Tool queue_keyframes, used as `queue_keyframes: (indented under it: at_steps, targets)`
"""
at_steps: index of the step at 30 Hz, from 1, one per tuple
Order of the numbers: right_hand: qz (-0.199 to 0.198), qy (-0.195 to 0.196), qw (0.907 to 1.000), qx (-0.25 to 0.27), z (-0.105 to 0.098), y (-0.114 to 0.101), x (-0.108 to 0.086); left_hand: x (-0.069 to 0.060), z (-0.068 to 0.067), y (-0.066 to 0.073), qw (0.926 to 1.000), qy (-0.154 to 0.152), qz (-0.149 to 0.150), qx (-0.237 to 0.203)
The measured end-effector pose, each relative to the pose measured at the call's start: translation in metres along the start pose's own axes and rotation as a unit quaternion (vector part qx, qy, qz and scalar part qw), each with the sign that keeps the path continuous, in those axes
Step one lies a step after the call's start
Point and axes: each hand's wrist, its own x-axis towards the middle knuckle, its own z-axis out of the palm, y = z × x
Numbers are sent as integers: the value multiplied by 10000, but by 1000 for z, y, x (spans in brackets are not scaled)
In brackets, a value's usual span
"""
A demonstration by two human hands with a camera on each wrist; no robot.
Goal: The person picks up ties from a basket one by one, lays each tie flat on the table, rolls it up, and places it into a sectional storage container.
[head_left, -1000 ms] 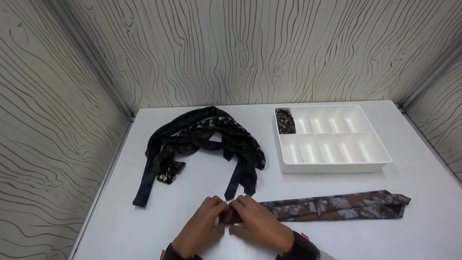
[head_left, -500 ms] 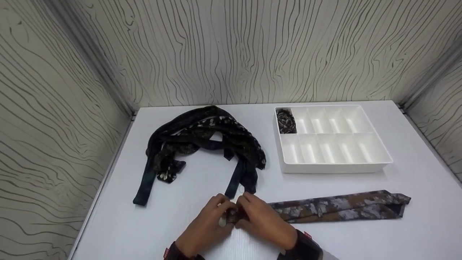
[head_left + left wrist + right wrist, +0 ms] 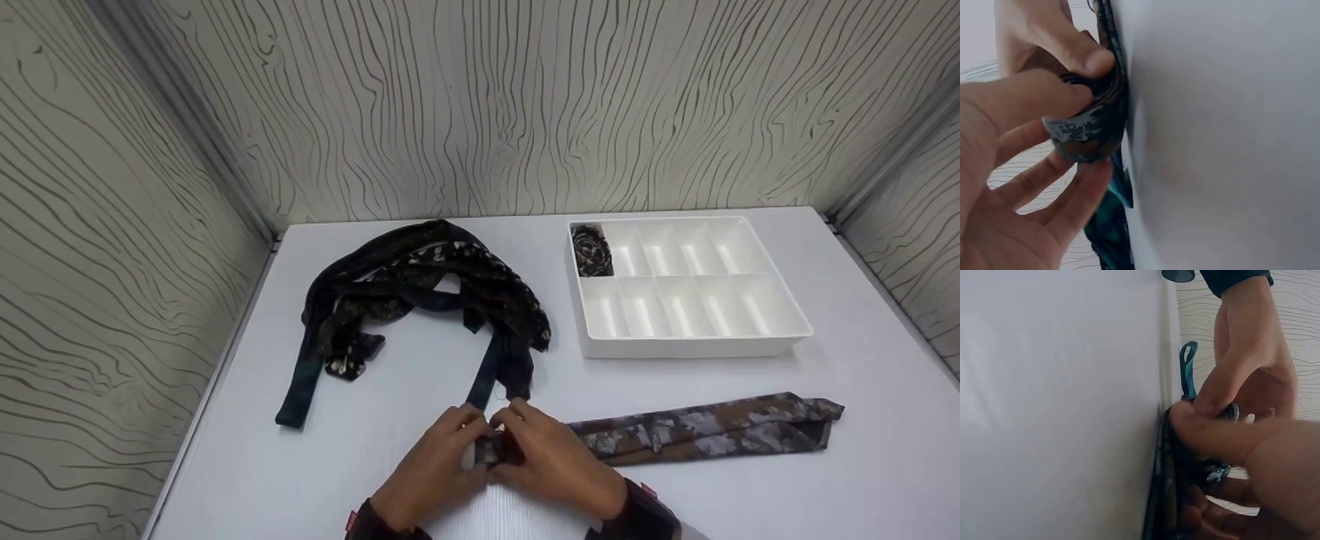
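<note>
Pinching the rolled end of one long brown-and-grey patterned fabric necktie (image 3: pixel 686 433), the left hand (image 3: pixel 441 466) and the right hand (image 3: pixel 556 466) meet at the lower centre of the frame. The necktie's long axis lies almost horizontal on the white counter (image 3: pixel 420 367), its unrolled end pointing right, slightly upward.

The head view looks forward and down over the table (image 3: pixel 420 367); both wrist views share the tie (image 3: pixel 1086 132) up close.
</note>
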Motion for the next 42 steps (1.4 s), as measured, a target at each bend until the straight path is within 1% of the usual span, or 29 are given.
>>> queue_keyframes:
  at_steps: [2, 5, 7, 9, 11, 16, 21, 25, 27, 30, 32, 35, 37, 39, 42]
  targets:
    - [-20, 45, 9999, -122, 0, 0, -1, 0, 1, 0, 9999, 51, 71, 51]
    - [-52, 128, 9996, -245, 0, 1, -2, 2, 4, 1, 9997, 104, 223, -22]
    - [-55, 118, 9997, -208, -1, 2, -3, 3, 6, 1, 9990, 199, 407, 31]
    - [-69, 98, 9998, -140, -2, 2, -4, 4, 6, 2, 9986, 208, 487, 49]
    - [-106, 92, 9997, -208, -3, 3, -6, 4, 6, 2, 9986, 192, 493, 48]
    - [-60, 42, 9994, -346, -4, 6, -8, 4, 6, 3, 9992, -23, 378, -113]
    - [-116, -50, 9995, -275, -5, 7, -11, 5, 5, 5, 9989, -38, 476, -27]
    - [-161, -94, 9987, -482, -7, 11, -15, 5, 4, 5, 9984, -110, 544, 82]
    - [-189, -53, 9980, -597, -11, 13, -17, 5, 1, 8, 9986, -154, 477, 142]
    - [-309, 121, 9970, -701, -12, 18, -18, 4, -2, 8, 9991, -199, 361, 106]
    - [-370, 209, 9970, -644, -14, 22, -18, 4, -3, 9, 9994, -225, 277, 19]
    - [-337, 122, 9982, -474, -17, 25, -18, 5, -3, 9, 9994, -273, 214, -48]
    - [-235, -8, 9991, -346, -18, 25, -17, 5, -2, 10, 9993, -266, 245, 42]
    - [-183, -72, 9993, -311, -18, 23, -17, 6, -1, 11, 9989, -205, 352, 227]
    - [-227, 32, 9992, -325, -16, 20, -16, 7, 0, 13, 9973, -83, 560, 473]
